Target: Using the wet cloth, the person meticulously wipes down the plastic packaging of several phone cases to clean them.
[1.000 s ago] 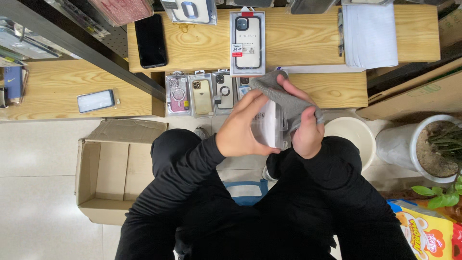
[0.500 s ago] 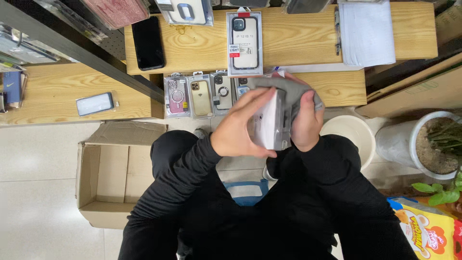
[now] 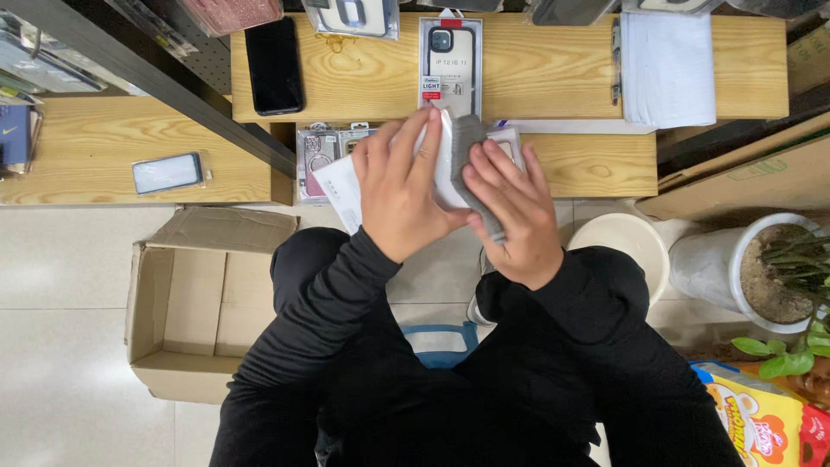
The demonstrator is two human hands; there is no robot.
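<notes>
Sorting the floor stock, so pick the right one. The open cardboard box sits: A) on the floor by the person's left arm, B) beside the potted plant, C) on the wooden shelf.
A: the cardboard box lies open on the floor beside the left sleeve.
</notes>
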